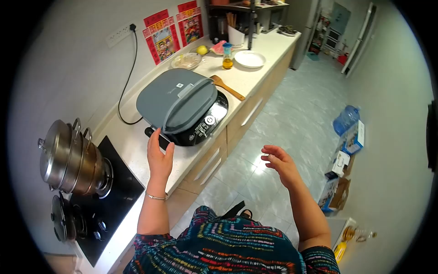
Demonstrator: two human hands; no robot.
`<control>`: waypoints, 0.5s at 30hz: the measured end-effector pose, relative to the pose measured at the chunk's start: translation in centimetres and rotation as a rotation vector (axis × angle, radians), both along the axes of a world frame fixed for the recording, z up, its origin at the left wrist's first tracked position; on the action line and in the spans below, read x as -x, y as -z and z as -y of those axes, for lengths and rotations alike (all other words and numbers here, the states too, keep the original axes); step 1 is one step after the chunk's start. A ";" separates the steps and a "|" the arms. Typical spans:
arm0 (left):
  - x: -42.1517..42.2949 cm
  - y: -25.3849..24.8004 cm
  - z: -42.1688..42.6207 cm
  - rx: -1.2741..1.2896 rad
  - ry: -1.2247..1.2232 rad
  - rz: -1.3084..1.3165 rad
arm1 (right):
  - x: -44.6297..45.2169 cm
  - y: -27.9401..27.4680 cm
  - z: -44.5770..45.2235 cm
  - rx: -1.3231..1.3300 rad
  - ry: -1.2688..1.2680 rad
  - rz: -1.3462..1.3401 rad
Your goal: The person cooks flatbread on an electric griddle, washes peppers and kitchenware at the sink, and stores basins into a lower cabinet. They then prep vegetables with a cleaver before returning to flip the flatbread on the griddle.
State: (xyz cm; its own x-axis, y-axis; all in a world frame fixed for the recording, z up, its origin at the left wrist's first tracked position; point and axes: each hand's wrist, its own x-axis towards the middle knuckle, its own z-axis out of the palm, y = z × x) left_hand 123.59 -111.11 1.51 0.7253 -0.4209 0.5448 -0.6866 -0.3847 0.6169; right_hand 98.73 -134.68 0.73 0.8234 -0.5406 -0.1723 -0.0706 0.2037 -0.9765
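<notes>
My left hand (159, 157) is raised beside the near left corner of a grey-lidded electric griddle (175, 98), its fingers stretched out and thumb apart. The fingertips are close to the griddle's dark side handle (157, 137); whether they touch it I cannot tell. Nothing is in that hand. My right hand (279, 165) hangs in the air over the floor, holding nothing, with its fingers curved and apart. The griddle's lid is closed, and its black front with a round knob (209, 120) faces the counter's edge. Against its right side lies a wooden spatula (228, 87).
On the black stove (121, 182) stand a tall steel steamer pot (73, 157) and a lidded pan (61, 217). Farther along the counter are an oil bottle (227, 58), a white plate (250, 59) and a covered dish (186, 60). Boxes (353, 139) and a water jug (346, 119) line the right wall.
</notes>
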 end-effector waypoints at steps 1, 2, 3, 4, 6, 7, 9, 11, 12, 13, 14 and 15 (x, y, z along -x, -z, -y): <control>-0.7 0.0 0.3 -0.002 -0.029 -0.010 | -1.5 0.3 1.0 -0.008 -0.026 -0.001; -1.5 0.2 0.8 0.002 -0.061 0.011 | -3.2 0.7 1.9 -0.027 -0.036 -0.007; -2.3 0.0 1.4 0.000 -0.081 0.011 | -4.8 1.0 2.9 -0.041 -0.042 -0.012; -3.1 -0.2 1.9 0.015 -0.097 -0.015 | -6.3 1.6 3.8 -0.044 -0.056 -0.013; -5.0 -0.1 3.1 0.024 -0.133 0.011 | -9.2 2.9 5.2 -0.017 -0.092 -0.016; -6.2 -0.5 3.8 0.036 -0.131 0.018 | -10.7 3.2 6.0 -0.006 -0.091 -0.008; -7.1 -0.8 4.6 -0.126 -0.119 -0.043 | -12.6 3.6 7.5 0.052 -0.073 -0.112; -8.2 -0.7 5.5 -0.128 -0.124 -0.005 | -15.0 4.0 9.4 0.143 -0.057 -0.156; -8.7 -0.4 5.5 -0.190 -0.111 0.011 | -16.4 4.4 10.3 0.221 -0.041 -0.189; -9.0 -0.3 5.5 -0.255 -0.099 0.029 | -17.8 4.9 11.2 0.275 0.001 -0.170; -9.3 -0.2 5.7 -0.264 -0.132 0.014 | -19.2 5.8 12.2 0.374 0.017 -0.188; -9.5 -0.1 5.7 -0.274 -0.143 0.012 | -20.6 6.8 13.2 0.473 0.031 -0.205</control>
